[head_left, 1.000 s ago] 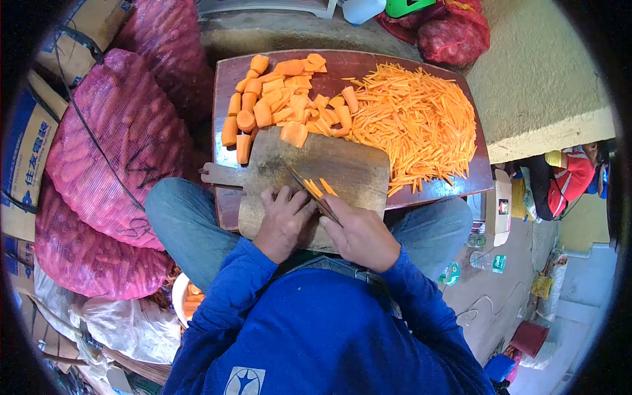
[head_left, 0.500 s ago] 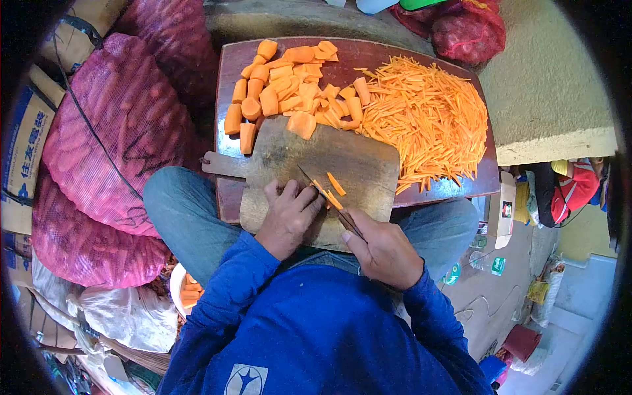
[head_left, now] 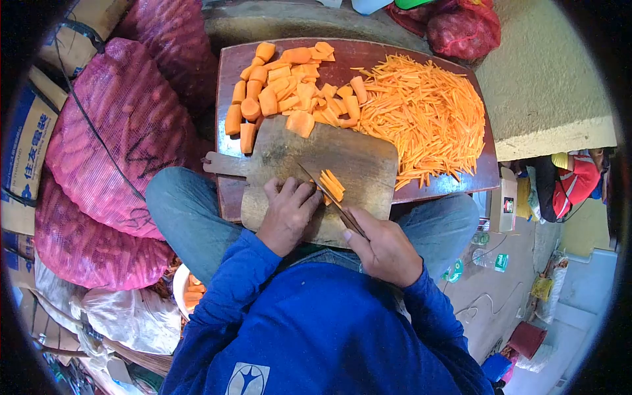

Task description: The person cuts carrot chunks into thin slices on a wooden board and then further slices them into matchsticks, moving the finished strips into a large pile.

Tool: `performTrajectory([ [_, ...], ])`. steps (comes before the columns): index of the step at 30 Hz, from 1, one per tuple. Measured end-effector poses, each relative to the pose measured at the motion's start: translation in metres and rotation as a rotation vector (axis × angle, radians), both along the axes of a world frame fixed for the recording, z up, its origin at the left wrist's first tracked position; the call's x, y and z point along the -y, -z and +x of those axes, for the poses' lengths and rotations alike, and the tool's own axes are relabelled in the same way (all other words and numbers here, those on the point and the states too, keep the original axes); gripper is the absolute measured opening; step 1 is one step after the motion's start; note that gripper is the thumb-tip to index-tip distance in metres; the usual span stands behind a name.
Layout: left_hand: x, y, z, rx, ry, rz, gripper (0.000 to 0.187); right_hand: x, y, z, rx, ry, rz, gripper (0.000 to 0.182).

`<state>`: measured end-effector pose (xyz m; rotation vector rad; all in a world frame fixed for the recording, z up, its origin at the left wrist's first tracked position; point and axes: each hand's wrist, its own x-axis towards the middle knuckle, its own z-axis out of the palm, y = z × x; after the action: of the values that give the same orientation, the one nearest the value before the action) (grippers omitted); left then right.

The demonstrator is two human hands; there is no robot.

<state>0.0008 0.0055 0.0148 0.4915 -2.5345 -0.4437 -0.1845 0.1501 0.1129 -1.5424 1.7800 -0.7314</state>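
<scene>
My right hand (head_left: 382, 247) is wrapped round the handle of a knife (head_left: 346, 217), its blade pointing up and left across a worn wooden cutting board (head_left: 283, 148). Beside the blade, on its right, lie several thin carrot sticks (head_left: 333, 185). My left hand (head_left: 288, 214) is closed, fingers curled down against the board just left of the blade. Its fingertips hold a carrot piece that is almost wholly hidden under them. Past the board are peeled carrot chunks and slices (head_left: 306, 89), and to the right a big heap of carrot shreds (head_left: 428, 118).
The board overlaps a dark red tabletop (head_left: 227, 62) above my legs. Red mesh sacks of carrots (head_left: 112, 145) crowd the left side. A white bucket (head_left: 179, 289) with carrots stands by my left leg. Plastic bottles (head_left: 490, 260) lie on the floor at right.
More carrot sticks now lie together on the right side of the blade. Both hands have kept nearly the same place, and the knife is still at the left fingertips.
</scene>
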Motion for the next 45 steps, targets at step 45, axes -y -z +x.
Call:
performTrajectory([
  [45,0.002,0.003,-0.001,-0.069,0.019,-0.046,0.034,0.011,0.009,0.004,-0.017,-0.034,0.077,0.04],
])
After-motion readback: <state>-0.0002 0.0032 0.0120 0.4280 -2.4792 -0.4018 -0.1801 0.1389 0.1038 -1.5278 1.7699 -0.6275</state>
